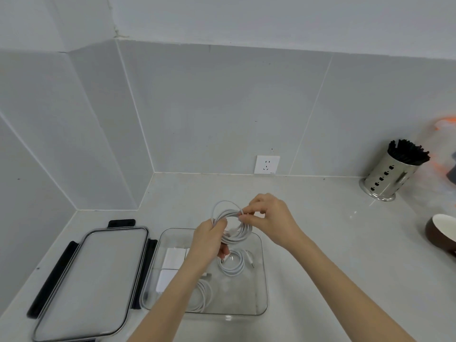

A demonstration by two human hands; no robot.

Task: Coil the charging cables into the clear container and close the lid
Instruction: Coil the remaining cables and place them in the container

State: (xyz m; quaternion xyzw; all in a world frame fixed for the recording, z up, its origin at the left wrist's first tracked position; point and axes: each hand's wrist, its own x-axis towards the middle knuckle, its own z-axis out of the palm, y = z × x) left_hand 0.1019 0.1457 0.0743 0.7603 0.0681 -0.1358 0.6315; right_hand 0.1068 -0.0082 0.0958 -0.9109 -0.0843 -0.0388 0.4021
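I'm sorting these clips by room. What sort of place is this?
Most likely a home kitchen: a pale stone-look counter in a grey-tiled corner, a perforated steel holder of black chopsticks, a wall socket, and a brown bowl at the right edge.

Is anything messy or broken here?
Nothing looks broken or spilled. Only the metal chopstick holder at the back right seems to lean, which may be the wide lens. The lid lies flat beside the clear container.
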